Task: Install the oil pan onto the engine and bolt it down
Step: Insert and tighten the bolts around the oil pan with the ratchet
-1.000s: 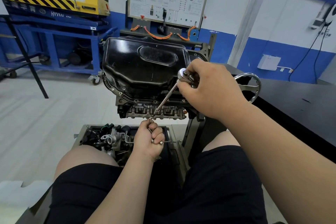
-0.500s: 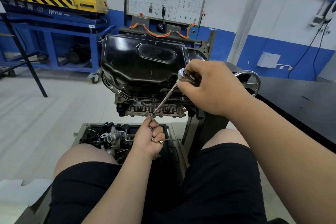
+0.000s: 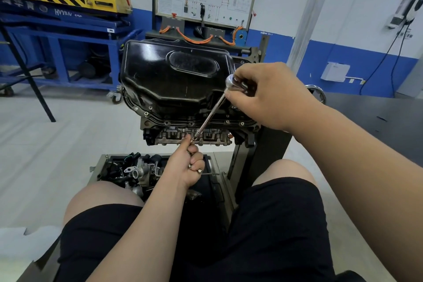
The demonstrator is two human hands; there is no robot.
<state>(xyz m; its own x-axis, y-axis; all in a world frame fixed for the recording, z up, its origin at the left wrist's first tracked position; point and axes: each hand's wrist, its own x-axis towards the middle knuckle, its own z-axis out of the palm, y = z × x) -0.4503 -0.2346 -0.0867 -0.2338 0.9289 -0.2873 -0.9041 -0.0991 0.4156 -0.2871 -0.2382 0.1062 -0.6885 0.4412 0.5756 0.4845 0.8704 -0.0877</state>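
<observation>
Oil pan (image 3: pixel 174 84) sits on the inverted engine (image 3: pixel 183 136), with flange bolts (image 3: pixel 191 123) showing along the near edge. Right hand (image 3: pixel 272 98) is wrapped round the ratchet head (image 3: pixel 232 82) up top, for fast spinning. Extension bar (image 3: pixel 211 113) slopes down to the near flange. Left hand (image 3: pixel 186 165) steadies the socket tip (image 3: pixel 194 138) with its forefinger, other fingers curled round small silver bits, likely spare bolts (image 3: pixel 199 170). Looks like a bolt being run in. Cross-threading is a risk at that angle.
</observation>
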